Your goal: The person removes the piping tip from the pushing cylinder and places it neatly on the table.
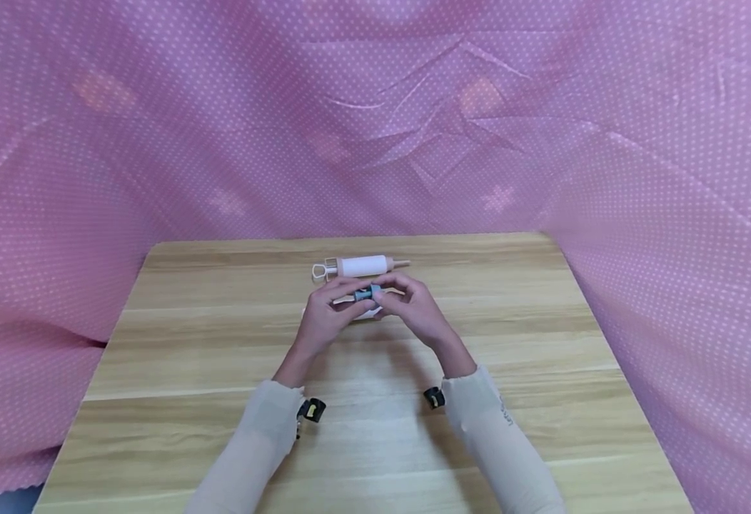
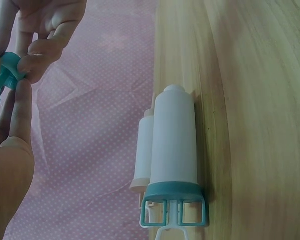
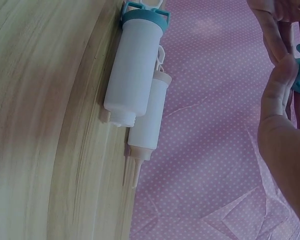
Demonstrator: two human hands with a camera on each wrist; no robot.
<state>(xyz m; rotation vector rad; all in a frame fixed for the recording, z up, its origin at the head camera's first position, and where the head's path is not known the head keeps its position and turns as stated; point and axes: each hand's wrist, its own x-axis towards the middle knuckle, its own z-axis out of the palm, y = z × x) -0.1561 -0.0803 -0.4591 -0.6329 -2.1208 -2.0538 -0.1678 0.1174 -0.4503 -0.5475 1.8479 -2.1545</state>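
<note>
Above the table, my left hand [image 1: 325, 314] and right hand [image 1: 417, 308] meet at a small teal plastic fitting [image 1: 364, 294]. Fingers and thumb of each hand pinch it; in the left wrist view the teal fitting [image 2: 9, 72] shows a wider end and a narrower part. Whether it is one piece or two I cannot tell. Below the hands lies a large white syringe [image 2: 175, 137] with a teal collar, its tip a bare threaded neck [image 3: 122, 119]. Mostly, the hands hide this syringe in the head view.
Just beyond lies a second, slimmer white syringe [image 1: 363, 266] with beige ends, a pull-ring handle and a thin nozzle. Both are on a wooden table [image 1: 208, 357]. Pink dotted cloth [image 1: 375, 143] hangs behind and at both sides. Small black devices [image 1: 312, 410] sit at the wrists.
</note>
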